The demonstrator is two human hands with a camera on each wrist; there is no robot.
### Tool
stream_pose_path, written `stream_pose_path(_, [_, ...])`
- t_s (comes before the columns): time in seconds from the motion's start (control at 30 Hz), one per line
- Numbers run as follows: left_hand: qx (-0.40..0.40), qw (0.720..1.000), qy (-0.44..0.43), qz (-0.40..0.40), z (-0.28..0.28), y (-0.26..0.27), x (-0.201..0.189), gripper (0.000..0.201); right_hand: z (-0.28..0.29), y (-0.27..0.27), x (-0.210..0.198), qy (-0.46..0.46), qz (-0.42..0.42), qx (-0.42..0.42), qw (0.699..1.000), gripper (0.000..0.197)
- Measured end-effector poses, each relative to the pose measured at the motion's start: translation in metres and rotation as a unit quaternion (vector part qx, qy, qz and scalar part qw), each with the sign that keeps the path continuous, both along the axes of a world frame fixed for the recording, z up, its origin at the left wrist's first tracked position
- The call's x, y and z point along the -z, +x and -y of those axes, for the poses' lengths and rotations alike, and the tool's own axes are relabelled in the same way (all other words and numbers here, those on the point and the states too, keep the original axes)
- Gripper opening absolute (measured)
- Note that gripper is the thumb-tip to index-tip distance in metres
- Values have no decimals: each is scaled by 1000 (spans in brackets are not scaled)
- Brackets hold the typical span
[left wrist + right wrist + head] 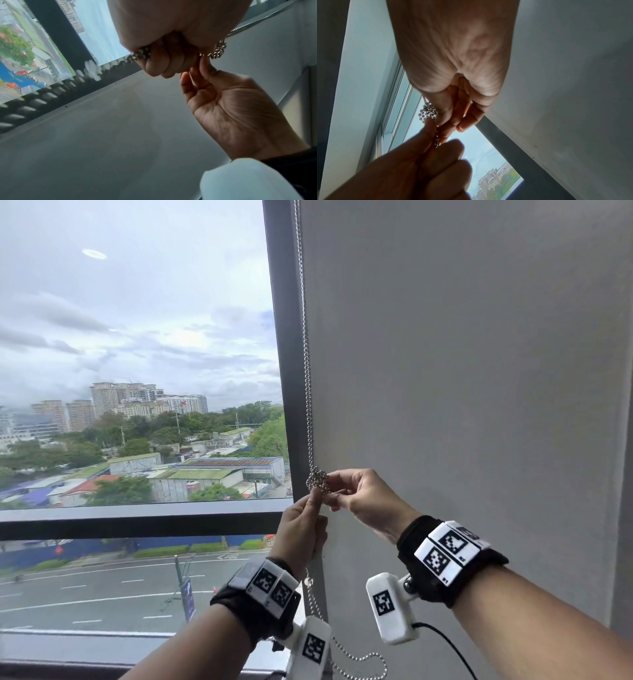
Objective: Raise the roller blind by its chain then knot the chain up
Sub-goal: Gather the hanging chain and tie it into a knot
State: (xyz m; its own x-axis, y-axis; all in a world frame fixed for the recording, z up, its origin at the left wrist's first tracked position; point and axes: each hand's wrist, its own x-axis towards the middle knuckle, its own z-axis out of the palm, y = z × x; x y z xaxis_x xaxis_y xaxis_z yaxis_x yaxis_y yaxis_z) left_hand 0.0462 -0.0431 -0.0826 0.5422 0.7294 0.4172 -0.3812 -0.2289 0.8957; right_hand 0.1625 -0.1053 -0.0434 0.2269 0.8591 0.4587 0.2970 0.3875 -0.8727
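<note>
Both hands raised, left hand (303,527) below right hand (363,499), fingertips pinched together.

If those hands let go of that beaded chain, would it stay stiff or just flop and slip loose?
Probably flop: below the left hand the chain sags in a loose curve. The smooth, shiny metal beads look slippery, so the knot may loosen unless pulled tight. It seems light, since the right hand steadies it with a fingertip pinch.

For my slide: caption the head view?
Both hands, left hand and right hand, pinch a bead-chain knot beside the window frame.
</note>
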Motion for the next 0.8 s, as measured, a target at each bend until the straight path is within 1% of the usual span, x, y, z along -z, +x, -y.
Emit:
stream_pose_path(0.07, [15, 1000, -8, 3, 1, 2, 3, 34, -1, -1, 1, 24, -22, 11, 999, 23])
stream_pose_path(0.13, [14, 1000, 3, -1, 1, 4, 3, 32, 0, -2, 1, 38, -56, 5, 998, 22])
stream_pose_path(0.23, [1, 1000, 21, -10, -2, 9, 4, 33, -1, -4, -5, 30, -79, -13, 996, 20])
stream_pose_path(0.3, [-11, 999, 34, -30, -4, 12, 9, 31, -1, -8, -11, 16, -80, -17, 997, 21])
stream_pose_path(0.37, [-15, 997, 40, -59, -4, 14, 20, 32, -3, -11, -13, 19, -59, 0, 998, 20])
stream_pose_path(0.43, [-18, 995, 35, -87, -3, 17, 29, 35, -5, -10, -8, 33, -55, 15, 998, 22])
stream_pose_path(0.53, [-30, 994, 43, -91, -10, 21, 33, 36, -7, -3, 3, 38, -80, 17, 996, 25])
stream_pose_path(0.6, [-48, 992, 61, -103, -17, 24, 33, 37, -10, 2, 10, 29, -90, 26, 995, 26])
stream_pose_path(0.63, [-55, 989, 71, -114, -19, 24, 34, 38, -13, 3, 15, 13, -82, 41, 996, 26])
stream_pose_path(0.7, [-57, 987, 86, -126, -21, 25, 35, 40, -19, 4, 28, -21, -74, 67, 995, 16])
stream_pose_path(0.73, [-55, 986, 91, -129, -23, 26, 36, 40, -22, 4, 35, -28, -84, 76, 993, 9])
stream_pose_path(0.8, [-47, 985, 98, -132, -25, 29, 37, 39, -25, 7, 46, -27, -104, 90, 990, 4])
